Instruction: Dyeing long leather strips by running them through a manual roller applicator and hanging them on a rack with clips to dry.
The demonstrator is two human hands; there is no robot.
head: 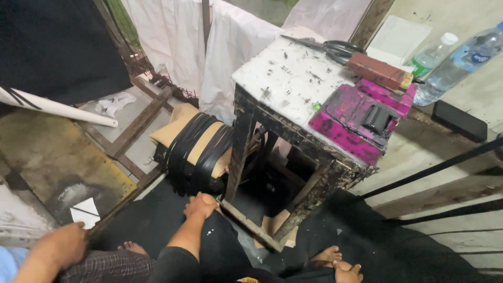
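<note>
**Hand at the foot of a stained stool**

The right hand [200,203] rested at the lower left corner of the worn black-and-white wooden stool [293,105], its fingers curled loosely over the bottom rail; whether it truly gripped the rail could not be told. The stool stood upright, its long axis vertical, its paint-speckled white top facing up and tilted away from the hand toward the upper right. The left hand [60,243] lay well apart, low and to the left, knuckles up on a checked cloth over the knee, fingers bent, holding nothing that could be seen (its palm was hidden).

Just beyond the right hand, touching the stool's left leg, sat a tan cushion wrapped in black straps [196,147], which blocked the way past that side. On the stool's top, far above the hand, a magenta-stained block with a black clip [361,118] lay along the right edge, a reddish-brown brick-shaped bar [380,71] behind it, and black-handled scissors [335,48] near the back. Two clear plastic bottles [456,60] lay on the ledge further right. A white tube [57,107] slanted across the floor above the left hand, and a small white paper scrap [85,211] lay just beside that hand. Bare feet [330,257] showed below the stool.
</note>
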